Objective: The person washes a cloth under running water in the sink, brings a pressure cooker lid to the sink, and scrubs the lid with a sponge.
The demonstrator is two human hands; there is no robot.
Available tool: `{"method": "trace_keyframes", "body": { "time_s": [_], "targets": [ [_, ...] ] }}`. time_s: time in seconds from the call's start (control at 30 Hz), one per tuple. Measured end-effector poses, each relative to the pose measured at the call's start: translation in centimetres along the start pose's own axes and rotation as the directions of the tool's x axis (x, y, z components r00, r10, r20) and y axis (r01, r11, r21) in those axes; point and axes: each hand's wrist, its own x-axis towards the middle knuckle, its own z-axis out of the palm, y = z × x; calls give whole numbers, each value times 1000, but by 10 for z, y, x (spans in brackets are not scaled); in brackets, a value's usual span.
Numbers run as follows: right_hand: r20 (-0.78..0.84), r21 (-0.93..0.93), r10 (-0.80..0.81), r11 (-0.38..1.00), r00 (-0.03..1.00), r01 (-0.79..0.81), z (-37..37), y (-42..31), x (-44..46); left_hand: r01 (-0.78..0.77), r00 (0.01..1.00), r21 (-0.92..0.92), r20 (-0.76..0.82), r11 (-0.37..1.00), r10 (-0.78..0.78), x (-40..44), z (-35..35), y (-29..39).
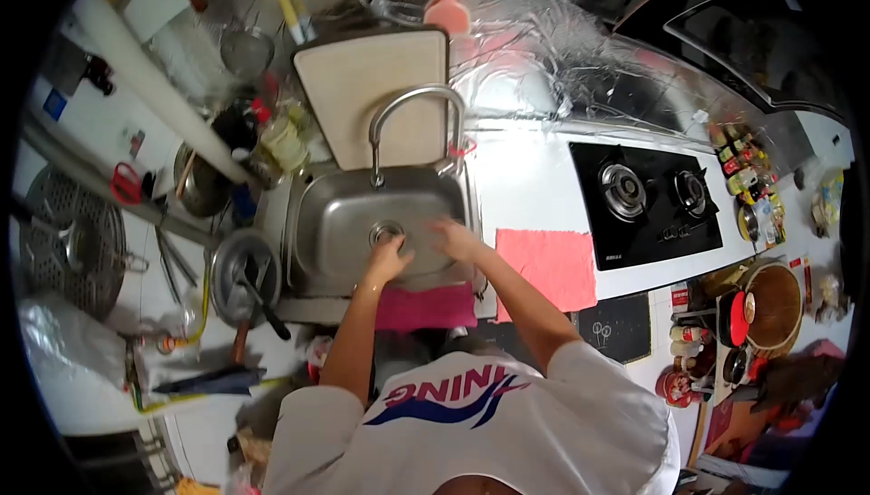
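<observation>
Rectangular stainless steel sink (328, 223), rounded corners, directly in front of the person and beneath both hands. Round grey metal drain (379, 229) in its floor.

Left hand (387, 261): bare, over the sink, just beside the drain; fingers slightly bent, thumb standing off from them.

Right hand (456, 240): bare, blurred, over the right part of the sink; fingers loosely extended towards the left. The hands are apart, with a gap between them; whether either touches the metal, one cannot tell.

Arched silver metal tap (422, 91), mounted behind the sink, spout pointing down. Cream rectangular board with dark edging (367, 92), leaning upright behind the tap.

Magenta cloth (426, 307), draped along the sink's front edge, below the forearms. Salmon-pink square cloth (546, 270), spread to the right on the white desk (521, 178), partly behind the right forearm.

Black glass two-burner gas hob (648, 239), set in the desk, right of the salmon-pink cloth. Assorted seasoning bottles (745, 164), grouped beyond the hob.

Pink long-handled spatula (448, 14), upright against the wall. Clear bottle with red cap (285, 143), left of the board. Red-handled scissors (127, 183), far left.
</observation>
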Motion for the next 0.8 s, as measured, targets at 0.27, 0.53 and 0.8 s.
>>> {"method": "trace_keyframes", "body": {
  "time_s": [0.27, 0.53, 0.8],
  "targets": [
    [295, 737, 3, 636, 955, -229, -21, -37, 4, -99, 995, -610, -79, 787, 64, -26, -38, 28],
    [359, 188, -7, 980, 933, -64, 13, 8, 43, 77, 997, -487, 9, 870, -83, -15, -13, -29],
    [236, 307, -35, 951, 971, -41, -15, -26, 38, -43, 972, -479, -222, 877, -73, -62, -47, -1]
  ]
}}
